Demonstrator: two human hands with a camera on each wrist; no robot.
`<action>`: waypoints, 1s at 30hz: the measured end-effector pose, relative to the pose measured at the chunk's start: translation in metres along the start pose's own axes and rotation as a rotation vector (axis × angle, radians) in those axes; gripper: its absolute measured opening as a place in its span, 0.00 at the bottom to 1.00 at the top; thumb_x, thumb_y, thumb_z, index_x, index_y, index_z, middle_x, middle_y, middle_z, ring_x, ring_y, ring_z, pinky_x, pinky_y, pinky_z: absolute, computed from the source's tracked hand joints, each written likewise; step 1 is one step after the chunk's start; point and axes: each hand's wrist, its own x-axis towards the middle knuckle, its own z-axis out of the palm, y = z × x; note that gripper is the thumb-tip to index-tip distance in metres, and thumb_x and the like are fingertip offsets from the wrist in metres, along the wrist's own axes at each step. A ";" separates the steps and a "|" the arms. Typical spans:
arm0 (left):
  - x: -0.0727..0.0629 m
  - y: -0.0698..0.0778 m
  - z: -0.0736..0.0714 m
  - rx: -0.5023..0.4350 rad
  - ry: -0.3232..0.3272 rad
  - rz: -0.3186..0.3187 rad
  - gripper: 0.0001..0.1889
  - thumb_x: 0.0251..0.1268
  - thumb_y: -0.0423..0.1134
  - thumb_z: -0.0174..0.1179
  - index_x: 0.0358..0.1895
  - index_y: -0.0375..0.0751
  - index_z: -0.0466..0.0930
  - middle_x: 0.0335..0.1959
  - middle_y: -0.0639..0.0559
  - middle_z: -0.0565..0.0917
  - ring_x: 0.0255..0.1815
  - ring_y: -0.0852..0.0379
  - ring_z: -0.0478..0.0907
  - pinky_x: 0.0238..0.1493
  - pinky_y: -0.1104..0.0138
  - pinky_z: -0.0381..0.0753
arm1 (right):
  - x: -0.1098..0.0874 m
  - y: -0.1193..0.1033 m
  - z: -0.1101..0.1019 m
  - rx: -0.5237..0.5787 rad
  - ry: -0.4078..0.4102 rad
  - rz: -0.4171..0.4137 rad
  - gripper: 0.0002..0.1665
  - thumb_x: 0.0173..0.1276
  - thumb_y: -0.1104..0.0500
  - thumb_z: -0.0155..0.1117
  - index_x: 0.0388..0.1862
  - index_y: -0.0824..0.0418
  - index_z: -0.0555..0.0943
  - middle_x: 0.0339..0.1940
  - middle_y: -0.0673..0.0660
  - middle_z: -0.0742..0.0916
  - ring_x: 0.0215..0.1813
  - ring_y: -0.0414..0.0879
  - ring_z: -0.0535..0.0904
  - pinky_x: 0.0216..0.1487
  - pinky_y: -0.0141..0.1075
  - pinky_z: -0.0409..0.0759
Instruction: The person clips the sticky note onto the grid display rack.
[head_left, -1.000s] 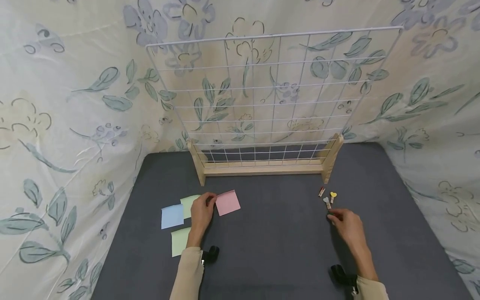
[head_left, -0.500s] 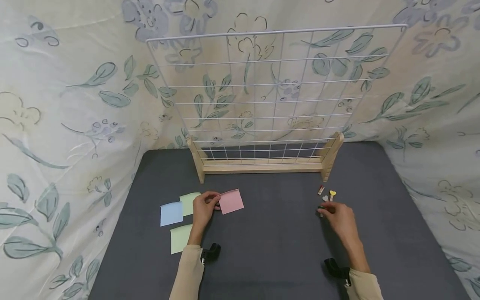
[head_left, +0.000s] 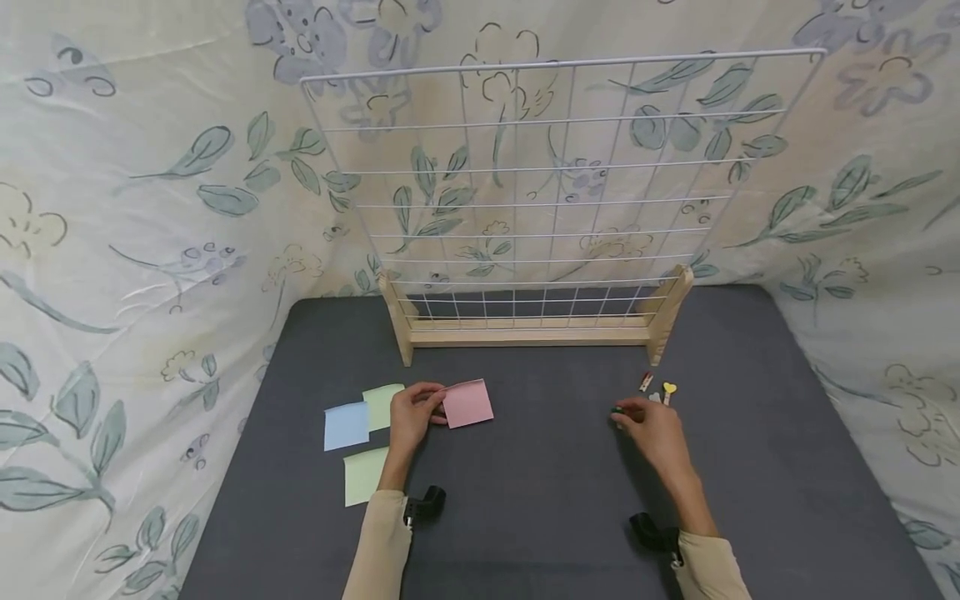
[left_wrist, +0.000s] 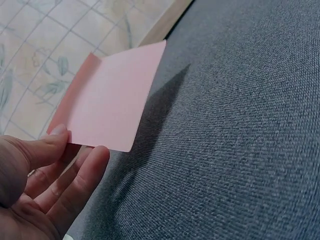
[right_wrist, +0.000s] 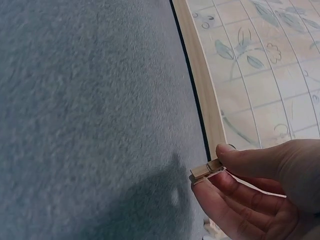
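Note:
My left hand pinches a pink sticky note by its left edge. In the left wrist view the note is held up off the cloth, its shadow falling beside it, with the thumb on a folded edge. My right hand holds a small wooden clothespin between thumb and fingers, above the table. A dark green bit shows at its end in the head view. Behind that hand lie a red clothespin, one with a yellow heart, and a pale one mostly hidden.
A white wire grid stands in a wooden base at the table's back. Left of my left hand lie a blue note and two green notes. Floral cloth hangs around the dark table.
My right hand has lifted the clothespin from beside the others and carried it left. My left hand has shifted slightly right with the pink note.

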 end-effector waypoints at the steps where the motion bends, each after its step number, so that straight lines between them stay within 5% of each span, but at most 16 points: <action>1: 0.000 0.000 -0.001 -0.002 0.004 0.004 0.06 0.63 0.27 0.64 0.40 0.26 0.84 0.34 0.34 0.86 0.25 0.52 0.85 0.23 0.60 0.89 | 0.001 -0.001 0.001 0.000 -0.003 -0.004 0.12 0.62 0.63 0.71 0.43 0.68 0.86 0.35 0.64 0.88 0.33 0.54 0.86 0.25 0.40 0.83; 8: -0.002 -0.001 -0.003 -0.044 -0.002 0.010 0.05 0.62 0.24 0.64 0.40 0.25 0.84 0.35 0.32 0.85 0.25 0.48 0.85 0.23 0.59 0.89 | 0.008 -0.012 0.006 0.006 -0.036 -0.015 0.12 0.62 0.63 0.72 0.43 0.68 0.86 0.35 0.63 0.88 0.32 0.51 0.85 0.24 0.37 0.80; 19: 0.006 0.005 0.002 -0.051 -0.002 0.004 0.05 0.61 0.24 0.65 0.39 0.26 0.84 0.33 0.34 0.85 0.23 0.55 0.83 0.24 0.61 0.89 | 0.018 -0.027 0.014 0.039 -0.063 -0.060 0.12 0.63 0.63 0.70 0.44 0.68 0.86 0.35 0.62 0.89 0.33 0.51 0.85 0.28 0.41 0.84; 27: 0.008 0.009 0.000 -0.035 -0.016 0.021 0.08 0.62 0.25 0.65 0.42 0.24 0.83 0.35 0.31 0.85 0.26 0.46 0.84 0.26 0.51 0.88 | 0.023 -0.033 0.022 0.058 -0.073 -0.084 0.10 0.63 0.63 0.71 0.42 0.67 0.86 0.32 0.60 0.88 0.32 0.49 0.85 0.27 0.39 0.82; 30: 0.008 0.009 -0.002 -0.045 -0.008 0.055 0.07 0.61 0.26 0.65 0.41 0.25 0.84 0.34 0.33 0.85 0.25 0.51 0.84 0.23 0.57 0.89 | 0.025 -0.038 0.025 0.055 -0.073 -0.089 0.10 0.63 0.63 0.71 0.42 0.67 0.86 0.31 0.59 0.88 0.30 0.47 0.84 0.26 0.37 0.81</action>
